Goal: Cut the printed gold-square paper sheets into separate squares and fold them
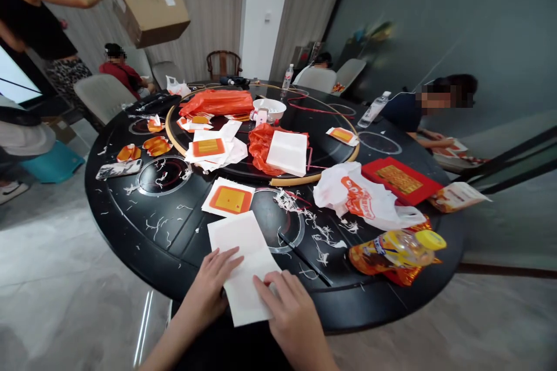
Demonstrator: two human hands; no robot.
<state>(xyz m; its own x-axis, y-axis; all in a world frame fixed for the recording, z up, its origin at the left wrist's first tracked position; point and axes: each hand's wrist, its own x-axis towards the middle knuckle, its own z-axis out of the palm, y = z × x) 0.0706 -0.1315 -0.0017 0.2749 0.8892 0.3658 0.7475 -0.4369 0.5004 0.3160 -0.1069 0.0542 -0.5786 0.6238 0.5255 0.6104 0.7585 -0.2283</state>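
A white paper sheet (246,293) stretches from the tabletop to the near edge in front of me, its lower end overhanging. My left hand (213,278) holds its left side, fingers laid across the top. At the lower right side, my right hand (289,307) grips the sheet with bent fingers; its far fingertips are partly hidden. Just beyond the sheet lies a square white paper with an orange and gold panel (228,199). White paper shreds (322,237) are scattered to the right.
A bottle with a yellow cap (391,252) lies on its side at right, near a white plastic bag (361,194) and a red box (400,179). A phone (119,169) rests at left. The turntable bears orange bags (217,102) and papers. A person carries a cardboard box (152,8); others sit around.
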